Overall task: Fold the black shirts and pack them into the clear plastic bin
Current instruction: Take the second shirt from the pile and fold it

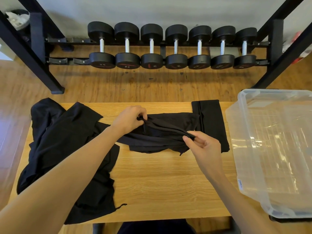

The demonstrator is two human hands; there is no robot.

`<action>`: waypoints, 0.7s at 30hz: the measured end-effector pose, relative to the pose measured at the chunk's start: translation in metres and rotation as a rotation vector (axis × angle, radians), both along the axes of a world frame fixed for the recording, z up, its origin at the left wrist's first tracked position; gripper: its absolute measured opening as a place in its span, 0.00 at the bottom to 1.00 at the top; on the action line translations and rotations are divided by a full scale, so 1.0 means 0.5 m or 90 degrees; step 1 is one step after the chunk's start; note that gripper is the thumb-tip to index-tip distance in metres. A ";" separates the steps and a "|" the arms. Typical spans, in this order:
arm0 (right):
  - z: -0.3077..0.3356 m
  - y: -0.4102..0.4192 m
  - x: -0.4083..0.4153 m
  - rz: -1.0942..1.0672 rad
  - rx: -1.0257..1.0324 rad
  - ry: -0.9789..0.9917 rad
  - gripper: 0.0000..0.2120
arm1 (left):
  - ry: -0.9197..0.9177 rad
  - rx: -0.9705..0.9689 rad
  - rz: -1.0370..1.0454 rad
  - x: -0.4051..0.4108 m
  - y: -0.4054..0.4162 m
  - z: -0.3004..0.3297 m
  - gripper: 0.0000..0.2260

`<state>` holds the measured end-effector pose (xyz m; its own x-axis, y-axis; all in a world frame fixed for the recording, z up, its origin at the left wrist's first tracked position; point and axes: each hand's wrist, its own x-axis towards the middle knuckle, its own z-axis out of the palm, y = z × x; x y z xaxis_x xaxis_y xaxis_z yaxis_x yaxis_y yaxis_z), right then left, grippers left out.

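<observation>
1. Pinching a black shirt (168, 130) at mid-worktop, the left hand (130, 119) holds its far edge with curled fingers.
2. The right hand (203, 146) pinches the shirt's near edge between thumb and fingers.
3. Further black shirts (64, 142) lie heaped on the left of the worktop (160, 183).
4. The clear plastic bin (273, 149) stands at the right end.
5. Dumbbells (168, 46) sit on a rack beyond.

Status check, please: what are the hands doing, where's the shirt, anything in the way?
Left hand and right hand pinching black shirt mid-table. Clear bin right, looks empty. Loose shirts piled left; path clear.
</observation>
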<state>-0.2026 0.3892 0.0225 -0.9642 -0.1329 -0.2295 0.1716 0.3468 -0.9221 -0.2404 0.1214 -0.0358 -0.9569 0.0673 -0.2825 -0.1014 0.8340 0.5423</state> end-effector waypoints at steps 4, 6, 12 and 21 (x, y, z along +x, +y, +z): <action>0.010 0.009 -0.010 -0.021 0.001 0.021 0.09 | -0.010 0.112 0.073 0.012 -0.037 0.047 0.12; 0.020 0.011 -0.016 -0.028 0.000 0.036 0.09 | 0.001 0.096 0.060 0.018 -0.057 0.085 0.12; 0.078 0.006 -0.030 -0.027 -0.044 0.116 0.08 | 0.065 0.225 0.073 0.063 -0.088 0.231 0.07; 0.200 -0.016 -0.038 0.000 -0.059 0.280 0.08 | 0.243 0.305 0.152 0.134 -0.047 0.382 0.02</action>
<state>-0.2219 0.3812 0.1224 -0.9675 -0.1339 0.2144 -0.2430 0.2597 -0.9346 -0.1732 0.0978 0.1552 -0.9883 -0.1248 0.0877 0.0190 0.4697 0.8826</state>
